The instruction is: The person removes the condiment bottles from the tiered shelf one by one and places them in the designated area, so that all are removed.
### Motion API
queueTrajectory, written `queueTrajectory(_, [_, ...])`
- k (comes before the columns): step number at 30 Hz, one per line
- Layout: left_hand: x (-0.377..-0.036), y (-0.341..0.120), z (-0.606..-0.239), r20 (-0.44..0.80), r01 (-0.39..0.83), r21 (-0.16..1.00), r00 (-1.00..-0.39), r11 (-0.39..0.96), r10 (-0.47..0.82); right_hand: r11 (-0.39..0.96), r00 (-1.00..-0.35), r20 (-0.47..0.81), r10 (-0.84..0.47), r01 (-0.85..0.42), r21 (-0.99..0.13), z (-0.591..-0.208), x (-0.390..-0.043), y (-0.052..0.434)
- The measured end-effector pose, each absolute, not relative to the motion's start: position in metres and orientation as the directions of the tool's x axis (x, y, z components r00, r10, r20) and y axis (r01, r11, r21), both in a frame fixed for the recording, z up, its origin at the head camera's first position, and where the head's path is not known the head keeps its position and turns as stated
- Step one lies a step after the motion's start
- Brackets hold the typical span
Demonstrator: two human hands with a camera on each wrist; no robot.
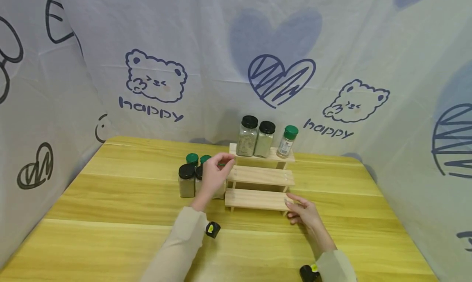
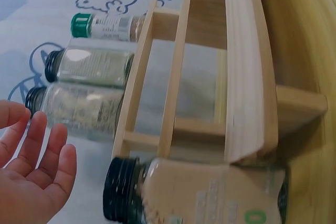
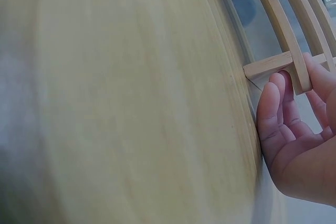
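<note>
A three-step wooden rack [image 1: 258, 198] stands on the table. My right hand [image 1: 307, 214] holds the right end of its lowest step; in the right wrist view the thumb lies on one face of the board and curled fingers [image 3: 269, 100] on the other. My left hand [image 1: 215, 174] hovers over the jars left of the rack, its fingers loosely bent with nothing between them in the left wrist view. On the top step are two black-capped spice jars [image 1: 246, 138] and, to their right, a smaller green-capped shaker [image 1: 286, 144].
Left of the rack, several jars stand close together, among them a black-capped jar [image 1: 187, 183] in front and a green-capped one [image 1: 192, 159] behind. A jar of pale powder [image 2: 210, 190] stands against the rack's left end. A printed cloth [image 1: 221, 89] hangs behind the table.
</note>
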State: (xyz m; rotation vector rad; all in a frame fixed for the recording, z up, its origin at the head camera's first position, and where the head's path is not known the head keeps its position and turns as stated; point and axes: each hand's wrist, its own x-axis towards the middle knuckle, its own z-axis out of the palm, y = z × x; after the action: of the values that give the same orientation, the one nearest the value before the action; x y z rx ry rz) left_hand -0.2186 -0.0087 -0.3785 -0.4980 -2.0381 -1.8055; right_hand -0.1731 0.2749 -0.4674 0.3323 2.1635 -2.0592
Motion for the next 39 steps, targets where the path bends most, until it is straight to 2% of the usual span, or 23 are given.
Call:
queueTrajectory(7, [-0.22, 0.009, -0.379, 0.48, 0.484, 0.868, -0.875, 0.11, 0.059, 0.04, -0.966, -0.252, 0.056, 0.255, -0.966, -0.468, -0.173, 0.276])
queueTrajectory(11, [-0.209, 0.018, -0.361, 0.478, 0.483, 0.869, -0.875, 0.104, 0.074, 0.04, -0.966, -0.252, 0.06, 0.255, -0.966, -0.468, -0.172, 0.276])
queueTrajectory(19, [-0.232, 0.042, -0.374, 0.47, 0.482, 0.867, -0.875, 0.128, 0.115, 0.055, -0.967, -0.248, 0.063, 0.252, -0.966, -0.468, -0.172, 0.276])
queueTrajectory(28, [-0.236, 0.064, -0.366, 0.473, 0.498, 0.852, -0.864, 0.162, 0.171, 0.044, -0.968, -0.246, 0.058, 0.249, -0.968, -0.467, -0.173, 0.275])
queueTrajectory(39, [-0.242, 0.09, -0.367, 0.517, 0.542, 0.832, -0.835, 0.119, 0.189, 0.021, -0.969, -0.242, 0.047, 0.243, -0.97, -0.467, -0.173, 0.275])
